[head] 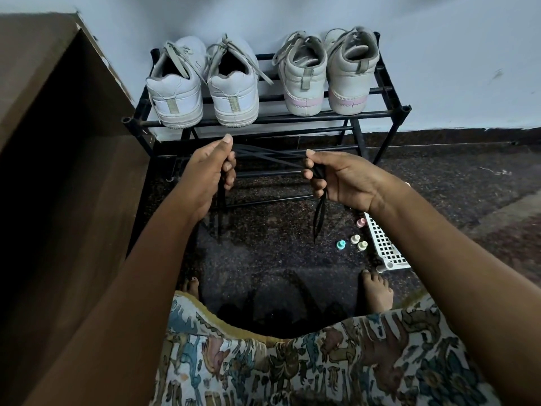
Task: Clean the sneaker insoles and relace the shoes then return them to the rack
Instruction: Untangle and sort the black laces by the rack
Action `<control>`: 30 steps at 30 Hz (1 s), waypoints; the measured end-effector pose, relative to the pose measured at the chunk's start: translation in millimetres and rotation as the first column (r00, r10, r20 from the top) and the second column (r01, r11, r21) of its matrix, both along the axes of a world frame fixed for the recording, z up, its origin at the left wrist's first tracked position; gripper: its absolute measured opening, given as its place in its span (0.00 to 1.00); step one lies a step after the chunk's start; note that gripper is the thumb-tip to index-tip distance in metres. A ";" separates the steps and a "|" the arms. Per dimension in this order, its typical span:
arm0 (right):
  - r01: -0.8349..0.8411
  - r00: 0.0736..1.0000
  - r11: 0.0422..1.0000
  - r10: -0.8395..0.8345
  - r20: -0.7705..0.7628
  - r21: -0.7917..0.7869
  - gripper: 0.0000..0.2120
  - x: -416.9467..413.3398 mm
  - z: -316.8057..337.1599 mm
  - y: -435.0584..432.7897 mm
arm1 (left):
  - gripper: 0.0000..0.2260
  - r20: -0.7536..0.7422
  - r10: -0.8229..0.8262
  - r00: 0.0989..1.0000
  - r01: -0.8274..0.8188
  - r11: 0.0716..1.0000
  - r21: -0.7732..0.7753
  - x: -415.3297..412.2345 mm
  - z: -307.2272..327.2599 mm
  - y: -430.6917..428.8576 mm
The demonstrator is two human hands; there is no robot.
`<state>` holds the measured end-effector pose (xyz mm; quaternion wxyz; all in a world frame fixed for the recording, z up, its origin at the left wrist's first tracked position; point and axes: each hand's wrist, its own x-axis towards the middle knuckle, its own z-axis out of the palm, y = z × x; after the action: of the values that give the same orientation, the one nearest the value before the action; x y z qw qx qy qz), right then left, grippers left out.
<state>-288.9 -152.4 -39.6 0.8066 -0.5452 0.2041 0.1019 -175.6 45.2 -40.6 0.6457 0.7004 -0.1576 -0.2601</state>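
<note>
Dress (pixel 292 370) is covering my lap at the bottom, toes (pixel 376 291) poking out onto the dark floor (pixel 263 259). L hand (pixel 209 171) is curling round black laces (pixel 269 155), thumb pressing on top. R hand (pixel 342 180) is pinching the other side, fingers folded in. Strands are stretching taut btw both hands, crossing, w/ loose ends hanging below each. They're hovering in front of the rack (pixel 292 117), level w/ its lower bars. Four pale sneakers (pixel 234 89) are standing on the top shelf, heels toward me, all laced in grey; right pair is showing a pink stripe. White basket (pixel 383 244) & small pegs (pixel 355 238) are lying on the floor under my R wrist.
</note>
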 end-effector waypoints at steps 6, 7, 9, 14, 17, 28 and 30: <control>0.023 1.000 1.000 -0.023 0.003 -0.008 0.10 0.2 -1.7 0.5 | 0.17 -0.044 0.030 0.999 -0.031 0.999 -0.009 1.8 -0.1 0.4; 0.027 1.000 1.000 -0.027 0.004 -0.013 0.10 0.1 -2.0 0.6 | 0.17 -0.049 0.042 0.998 -0.043 0.999 -0.009 2.3 0.1 0.6; 0.030 0.999 0.999 -0.030 0.010 -0.016 0.09 0.1 -1.9 0.7 | 0.18 -0.048 0.070 0.996 -0.070 0.998 0.000 3.0 0.1 1.3; 0.020 1.000 1.000 -0.019 0.010 -0.018 0.10 -0.3 -1.0 2.8 | 0.18 -0.070 0.154 0.986 -0.158 0.986 -0.055 5.7 -0.2 2.3; -0.001 1.000 1.000 0.001 0.004 -0.006 0.10 -0.4 -0.8 2.4 | 0.18 -0.105 0.218 0.970 -0.228 0.969 -0.097 8.5 1.8 3.5; -0.015 1.000 1.000 0.015 0.002 0.015 0.07 0.1 -1.6 2.0 | 0.18 0.063 0.268 0.961 -0.267 0.963 -0.024 12.5 -0.1 7.9; -0.012 1.000 1.000 0.012 0.001 0.016 0.08 0.3 -1.5 2.6 | 0.18 0.155 0.276 0.949 -0.282 0.959 0.014 11.3 -0.9 9.0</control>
<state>-288.5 -149.8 -41.1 0.8105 -0.5399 0.1996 0.1082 -164.3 54.2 -41.4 0.6495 0.7448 -0.1008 -0.1152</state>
